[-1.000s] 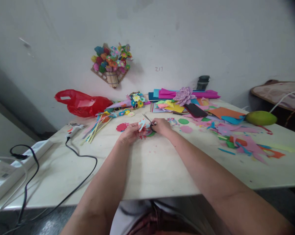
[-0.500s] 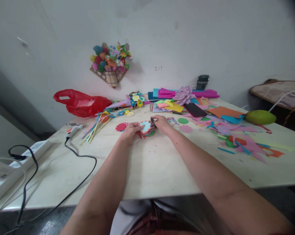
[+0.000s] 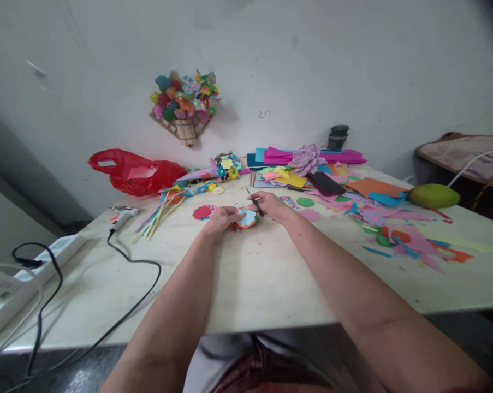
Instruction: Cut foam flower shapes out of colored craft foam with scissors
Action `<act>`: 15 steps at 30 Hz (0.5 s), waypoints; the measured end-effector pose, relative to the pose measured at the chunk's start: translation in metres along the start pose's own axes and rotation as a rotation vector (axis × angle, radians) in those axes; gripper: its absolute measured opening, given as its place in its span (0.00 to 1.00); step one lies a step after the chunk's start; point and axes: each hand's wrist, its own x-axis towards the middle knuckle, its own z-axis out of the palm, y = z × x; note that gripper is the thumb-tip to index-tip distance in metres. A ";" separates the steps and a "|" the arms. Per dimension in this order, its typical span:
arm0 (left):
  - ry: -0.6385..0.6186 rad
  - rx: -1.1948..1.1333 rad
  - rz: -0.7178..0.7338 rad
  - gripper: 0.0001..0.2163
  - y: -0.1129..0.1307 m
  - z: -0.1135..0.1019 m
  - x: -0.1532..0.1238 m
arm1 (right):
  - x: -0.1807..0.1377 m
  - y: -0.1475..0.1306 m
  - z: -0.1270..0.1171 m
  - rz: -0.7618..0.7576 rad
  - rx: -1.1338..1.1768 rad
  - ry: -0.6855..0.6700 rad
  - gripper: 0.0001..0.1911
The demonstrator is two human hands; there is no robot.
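Between the thumb and fingers of my left hand (image 3: 225, 220) is a light blue paper flower (image 3: 248, 218) with a scalloped edge; an orange layer shows beneath it. My right hand (image 3: 269, 206) grips a pair of scissors (image 3: 256, 205) with dark handles, right beside the flower. The thin blades point up and away to the left. A red scalloped paper piece (image 3: 201, 212) lies left of my left hand. Just under the held flower, small red scraps (image 3: 236, 230) rest on the table. Green (image 3: 306, 202) and pink paper circles (image 3: 310, 215) lie to the right.
A glue gun (image 3: 123, 217) with a black cord lies left, near a white power strip (image 3: 64, 248). Behind are a red plastic bag (image 3: 137, 173) and paper flowers (image 3: 227, 165). To the right are a phone (image 3: 326, 184), coloured scraps (image 3: 414, 243) and a green-yellow fruit (image 3: 434, 196).
The scissors have swung so their blades show, pointing away. The light blue flower has turned and shifted slightly right and down in my left hand.
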 end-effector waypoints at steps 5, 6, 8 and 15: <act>-0.009 0.023 -0.002 0.16 0.002 0.002 -0.002 | 0.000 0.001 0.001 -0.026 -0.030 -0.062 0.20; -0.007 0.021 -0.002 0.16 0.002 0.002 -0.002 | 0.000 0.002 0.001 -0.034 -0.036 -0.064 0.20; 0.003 -0.001 0.003 0.16 0.001 0.002 -0.001 | 0.001 0.003 0.003 -0.053 -0.039 -0.058 0.19; 0.077 -0.178 0.027 0.15 -0.002 0.003 0.002 | 0.004 0.004 0.014 -0.147 -0.041 0.076 0.18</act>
